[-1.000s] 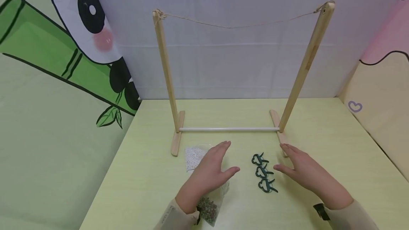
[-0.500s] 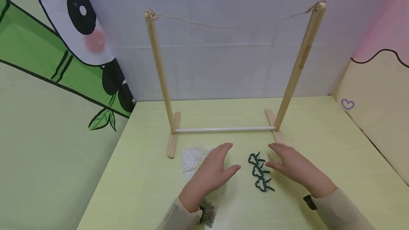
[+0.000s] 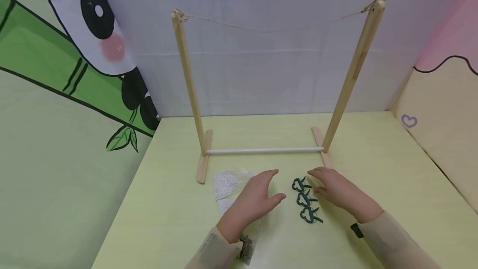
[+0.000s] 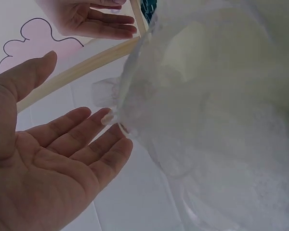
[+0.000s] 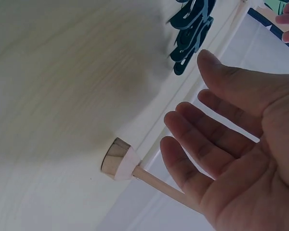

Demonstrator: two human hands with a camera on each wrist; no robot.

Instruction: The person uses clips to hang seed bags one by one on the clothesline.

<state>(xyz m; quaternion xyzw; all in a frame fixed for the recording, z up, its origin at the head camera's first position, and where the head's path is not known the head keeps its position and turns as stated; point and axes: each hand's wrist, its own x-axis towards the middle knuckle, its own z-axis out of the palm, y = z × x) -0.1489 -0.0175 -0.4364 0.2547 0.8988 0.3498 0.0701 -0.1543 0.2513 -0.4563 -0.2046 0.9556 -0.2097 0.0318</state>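
Both your hands have drawn closer together since a second ago, and your right hand (image 3: 337, 192) now sits just right of the three green clips (image 3: 305, 201), fingers straight and holding nothing. Your left hand (image 3: 253, 202) hovers flat and relaxed over the clear bags (image 3: 226, 186) on the counter (image 3: 373, 157), left of the clips. Beyond them stands the wooden rack (image 3: 188, 94) with its string (image 3: 269, 29).

Right hand (image 5: 241, 144) open-palmed, fingers straight, above pale table (image 5: 53, 72); dark green clips (image 5: 190, 29) beyond fingertips; wooden post foot (image 5: 118, 159) nearby.
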